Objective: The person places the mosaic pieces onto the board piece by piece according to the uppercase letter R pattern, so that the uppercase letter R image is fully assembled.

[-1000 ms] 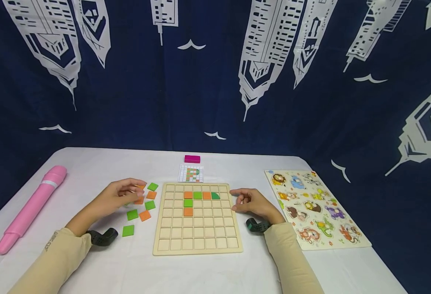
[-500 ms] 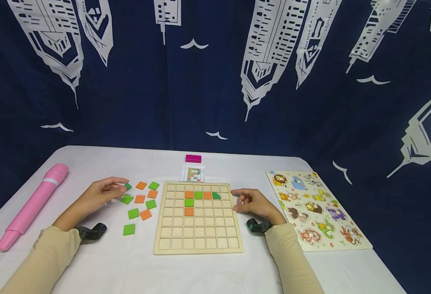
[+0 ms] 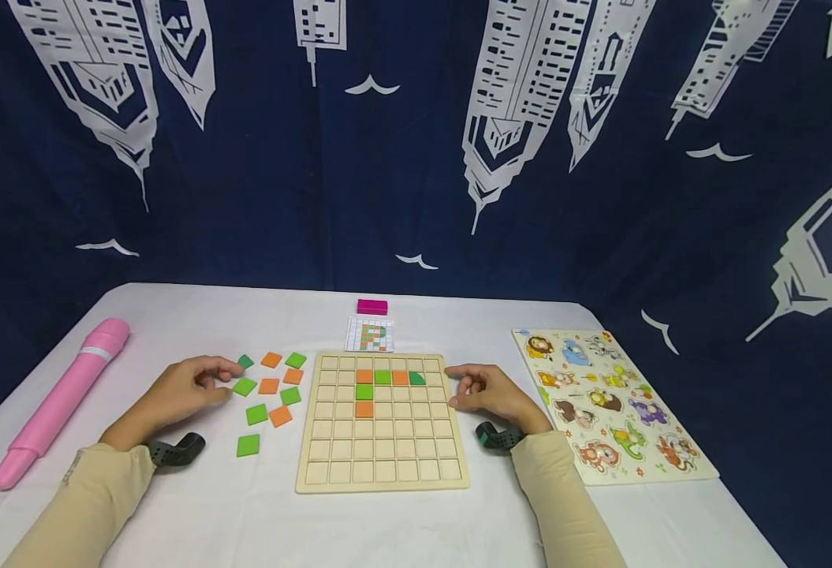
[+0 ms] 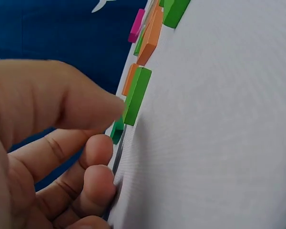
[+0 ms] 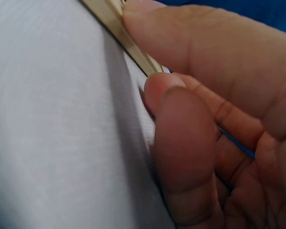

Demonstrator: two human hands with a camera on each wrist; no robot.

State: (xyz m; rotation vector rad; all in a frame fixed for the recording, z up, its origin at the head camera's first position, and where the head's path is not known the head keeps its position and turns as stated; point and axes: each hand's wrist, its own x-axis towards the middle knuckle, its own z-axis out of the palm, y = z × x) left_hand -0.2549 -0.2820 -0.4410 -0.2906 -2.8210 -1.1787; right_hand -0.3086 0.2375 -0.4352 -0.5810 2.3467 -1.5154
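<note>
Grid board [image 3: 385, 450], right hand [image 3: 490, 391] relaxed against its right edge, left hand [image 3: 183, 390] loosely bent beside tiles [image 3: 257, 414] left of it.

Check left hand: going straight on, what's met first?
The left hand would likely meet the dark green piece first; the light green tile, just below it in the head view, looks similarly close, depth unclear.

there are sixteen tiles [image 3: 248, 446], two boards [image 3: 385, 450], two hands [image 3: 180, 391].
</note>
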